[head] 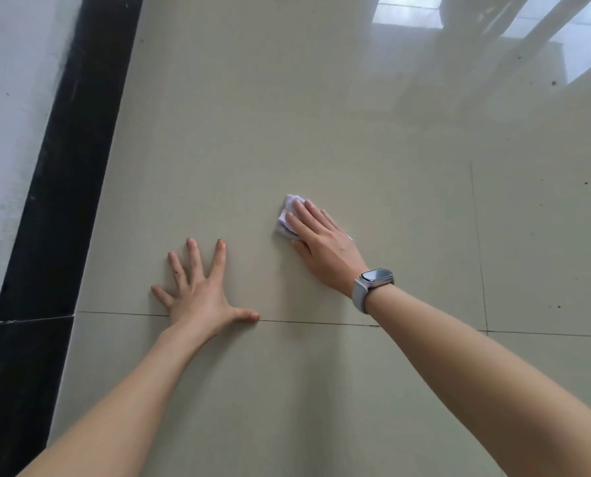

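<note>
We have our right hand [321,244] flat on a small white cloth [289,215]. Its fingers are straight and close together, pressing the cloth onto the tiled floor [252,132], and the thumb lies along the cloth's near edge. The cloth sits near the middle of the view, slightly toward twelve o'clock. Only the part beyond the fingertips shows, at ten o'clock of the hand.

Our left hand [197,290] rests palm-down on the bare floor at about seven o'clock from the cloth, near it but not touching. Its fingers are spread wide, and the thumb is stretched out along a dark grout line [321,322]. A pale watch [376,275] is on the right wrist, at four o'clock from the cloth.

A black strip [70,166] runs along the floor's edge at nine o'clock, with a white wall [8,98] beyond it. Window light [407,12] reflects in the tiles at one o'clock.
</note>
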The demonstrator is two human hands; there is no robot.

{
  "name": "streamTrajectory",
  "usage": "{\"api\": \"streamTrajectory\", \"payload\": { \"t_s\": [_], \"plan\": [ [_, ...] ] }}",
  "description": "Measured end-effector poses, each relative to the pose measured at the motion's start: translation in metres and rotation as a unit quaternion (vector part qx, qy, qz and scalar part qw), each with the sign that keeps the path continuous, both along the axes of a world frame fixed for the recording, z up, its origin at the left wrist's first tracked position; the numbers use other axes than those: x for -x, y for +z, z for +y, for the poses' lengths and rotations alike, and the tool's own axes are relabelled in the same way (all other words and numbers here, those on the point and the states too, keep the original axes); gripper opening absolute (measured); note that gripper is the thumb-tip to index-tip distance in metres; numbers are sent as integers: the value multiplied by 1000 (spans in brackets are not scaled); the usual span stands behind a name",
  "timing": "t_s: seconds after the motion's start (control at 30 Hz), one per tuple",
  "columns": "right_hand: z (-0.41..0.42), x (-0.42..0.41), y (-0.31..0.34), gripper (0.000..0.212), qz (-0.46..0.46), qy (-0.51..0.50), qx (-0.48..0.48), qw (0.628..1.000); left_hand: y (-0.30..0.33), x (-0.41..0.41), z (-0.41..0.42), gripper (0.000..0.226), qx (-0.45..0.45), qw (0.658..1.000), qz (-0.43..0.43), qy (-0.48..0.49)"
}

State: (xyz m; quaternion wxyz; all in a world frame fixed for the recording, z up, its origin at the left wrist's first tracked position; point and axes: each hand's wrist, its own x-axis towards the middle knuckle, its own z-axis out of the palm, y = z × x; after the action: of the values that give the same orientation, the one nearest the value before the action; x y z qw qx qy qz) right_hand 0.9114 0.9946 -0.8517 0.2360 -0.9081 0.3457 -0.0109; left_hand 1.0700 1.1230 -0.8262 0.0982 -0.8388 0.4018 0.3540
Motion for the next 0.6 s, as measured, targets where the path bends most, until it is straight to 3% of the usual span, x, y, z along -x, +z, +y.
{"api": "streamTrajectory", "payload": {
  "t_s": [0.07,0.13,0.27,0.33,0.43,0.5,0.6],
  "plan": [
    [-11,7,-1,71,14,5,-17,1000,0,-1,-1,130,-5,1000,-3,-5],
    [-17,11,-1,78,37,8,-2,999,-1,-1,-1,130,-10,1000,-2,-8],
    [-8,14,-9,41,69,32,75,994,-2,-2,-1,130,-15,1000,-5,-14],
    [-16,25,-15,55,51,18,122,991,-2,-3,-1,130,-17,1000,-9,-19],
    [-46,63,-10,62,72,-152,86,982,-3,-3,-2,130,-23,999,-12,-26],
    [-63,83,-7,58,95,-288,22,953,-3,-3,-3,130,-25,999,-11,-25],
    [-58,63,-4,70,101,-332,10,938,-2,-3,-4,130,-31,999,-14,-28]
  ]
}}
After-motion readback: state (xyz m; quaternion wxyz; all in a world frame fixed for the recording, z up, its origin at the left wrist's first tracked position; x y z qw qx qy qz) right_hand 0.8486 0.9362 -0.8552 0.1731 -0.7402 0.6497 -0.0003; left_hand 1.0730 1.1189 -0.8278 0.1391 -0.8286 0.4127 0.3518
